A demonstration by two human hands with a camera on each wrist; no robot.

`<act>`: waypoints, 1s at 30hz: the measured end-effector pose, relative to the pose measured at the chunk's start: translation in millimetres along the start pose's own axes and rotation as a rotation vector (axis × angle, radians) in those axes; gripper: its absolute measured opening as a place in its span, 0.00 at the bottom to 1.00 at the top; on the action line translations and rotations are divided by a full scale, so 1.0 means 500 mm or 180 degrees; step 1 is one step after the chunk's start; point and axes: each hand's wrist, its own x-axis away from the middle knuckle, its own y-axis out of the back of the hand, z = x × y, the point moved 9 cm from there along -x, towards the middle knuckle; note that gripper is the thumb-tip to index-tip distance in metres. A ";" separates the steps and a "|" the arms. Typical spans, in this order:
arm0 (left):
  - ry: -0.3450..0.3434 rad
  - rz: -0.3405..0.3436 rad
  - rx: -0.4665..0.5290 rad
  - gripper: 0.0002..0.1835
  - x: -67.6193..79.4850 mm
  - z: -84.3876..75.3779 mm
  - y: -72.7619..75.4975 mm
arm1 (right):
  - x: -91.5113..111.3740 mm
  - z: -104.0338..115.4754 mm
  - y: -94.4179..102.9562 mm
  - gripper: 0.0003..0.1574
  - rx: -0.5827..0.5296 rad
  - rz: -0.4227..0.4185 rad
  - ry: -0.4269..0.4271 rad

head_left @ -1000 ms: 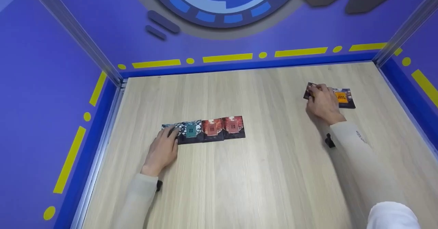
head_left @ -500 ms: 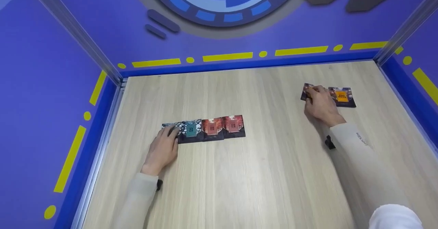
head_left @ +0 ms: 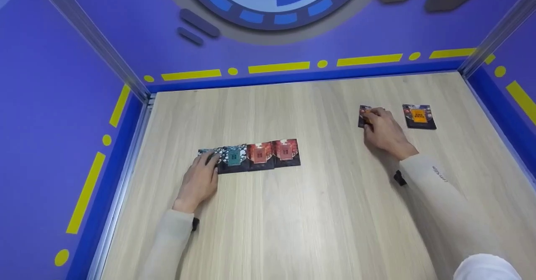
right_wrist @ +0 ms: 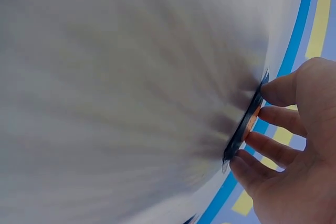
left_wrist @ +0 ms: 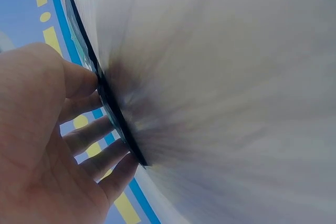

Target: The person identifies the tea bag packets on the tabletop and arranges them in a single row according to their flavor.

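The spread left hand (head_left: 197, 183) likely steadies a flat white-flecked card (head_left: 204, 151) beneath. The right hand (head_left: 385, 133), spread, touches a flat orange-black card (head_left: 363, 120).

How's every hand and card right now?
Left hand: fingers on leftmost card
Leftmost card: partly covered
Green card: flat, pattern showing
Left red card: flat, pattern showing
Right red card: flat, pattern showing
Right hand: fingers touching left orange card
Left orange card: partly covered
Right orange card: flat, untouched, alone
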 end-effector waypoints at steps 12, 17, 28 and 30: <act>0.0006 0.0042 0.0006 0.26 -0.001 0.001 0.001 | 0.012 0.070 -0.025 0.30 0.0001 0.0067 0.0315; -0.0045 -0.0019 0.0005 0.25 -0.002 -0.002 0.004 | 0.021 0.092 -0.035 0.30 -0.0009 0.0050 0.0392; -0.0077 -0.0049 0.0000 0.25 -0.001 -0.004 0.004 | 0.041 0.160 -0.058 0.28 -0.0028 0.0143 0.0583; -0.0079 -0.0062 -0.0001 0.25 -0.001 -0.004 0.004 | 0.046 0.173 -0.062 0.28 -0.0012 0.0177 0.0608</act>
